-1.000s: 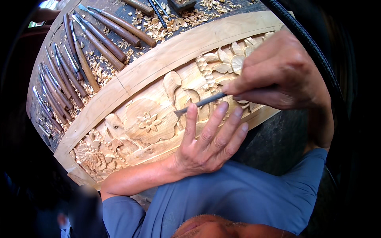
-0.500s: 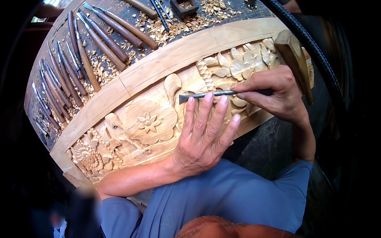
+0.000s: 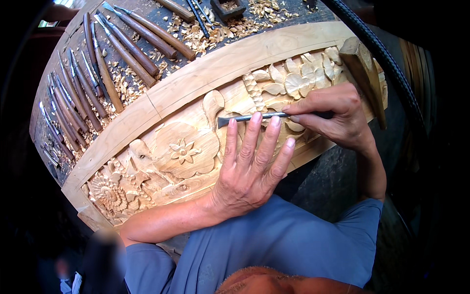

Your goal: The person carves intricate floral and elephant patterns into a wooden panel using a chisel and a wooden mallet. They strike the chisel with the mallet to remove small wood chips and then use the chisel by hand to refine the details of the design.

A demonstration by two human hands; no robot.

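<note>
A flat steel chisel [image 3: 223, 121] lies low over a long wooden panel [image 3: 196, 74] carved in relief with flowers, leaves and a rounded shape. Its wide edge points left, by the stem-like curved part of the carving. My right hand [image 3: 342, 115] pinches the chisel's rear part between thumb and fingers; the end of the tool is hidden in the palm. Spread over the panel, my left hand [image 3: 249, 169] rests its stretched fingertips on the chisel's shank and the wood close to the edge, without wrapping round it.
A wooden mallet [image 3: 362, 68] leans at the panel's right end. Many wood-handled carving tools [image 3: 129, 54] lie in a row beyond the panel, among wood shavings [image 3: 220, 34]. A small dark box [image 3: 227, 9] stands at the back. A thick black braided cable [image 3: 387, 54] arcs down the right side.
The chisel has slid slightly to the left along the panel, my right hand moving with it. My left hand has hardly shifted and stays on the shank.
</note>
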